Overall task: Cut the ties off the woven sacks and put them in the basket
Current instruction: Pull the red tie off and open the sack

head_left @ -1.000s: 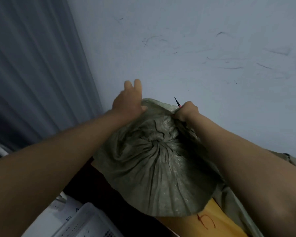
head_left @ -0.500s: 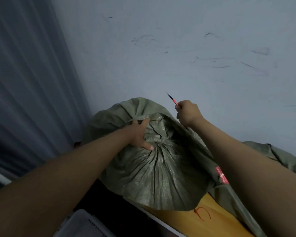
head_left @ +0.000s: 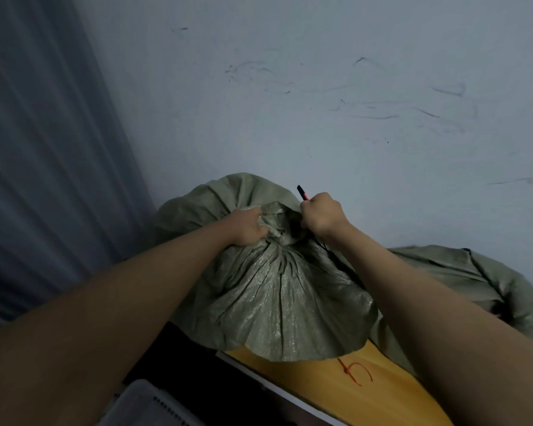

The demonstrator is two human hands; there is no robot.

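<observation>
Left hand: since a moment back the left hand point(head_left: 249, 228) has slid from the sack's flank onto its gathered neck; fingers curled tight round the bunched cloth, likely to keep the neck steady and taut for the blade
Right hand: right hand point(head_left: 320, 216) fisted round a red-and-black cutter point(head_left: 302, 192), its far end poking up past the knuckles; it sits just beside the neck, placed to work at the tie
Sack: woven sack point(head_left: 277, 296) stands at the worktop's point(head_left: 336, 385) far edge against the wall point(head_left: 320, 87), skirt fanned toward the near edge
Tie: hidden in the folds; cannot tell if cut
Second sack: second sack point(head_left: 462, 272) slumped at the right
Basket: pale basket point(head_left: 154, 407) below the worktop's near left corner
</observation>
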